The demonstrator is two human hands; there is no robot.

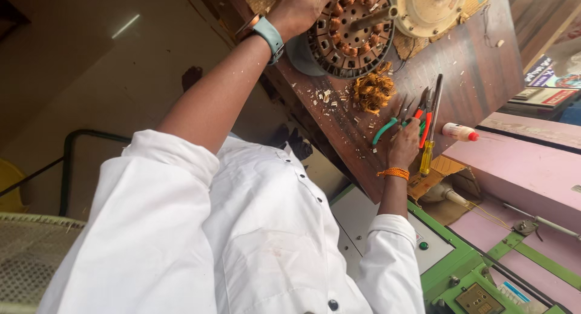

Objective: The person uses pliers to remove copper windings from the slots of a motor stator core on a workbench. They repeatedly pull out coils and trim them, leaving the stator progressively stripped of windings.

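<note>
The stator (350, 32), a round core ringed with copper windings, lies at the bench's (478, 66) far edge with the left hand (299, 8) gripping its rim, while the right hand (403, 146) closes on green-handled pliers (387, 127) beside a yellow screwdriver (428, 146) and copper wire tangle (372, 91).

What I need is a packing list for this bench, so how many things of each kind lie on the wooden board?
Pliers: 2 (green-handled pliers, red-handled pliers)
Yellow-handled screwdriver: 1
White bottle with red cap: 1
Wound stator: 1
Cream motor cover: 1
Copper wire tangle: 1
Total: 7
</note>
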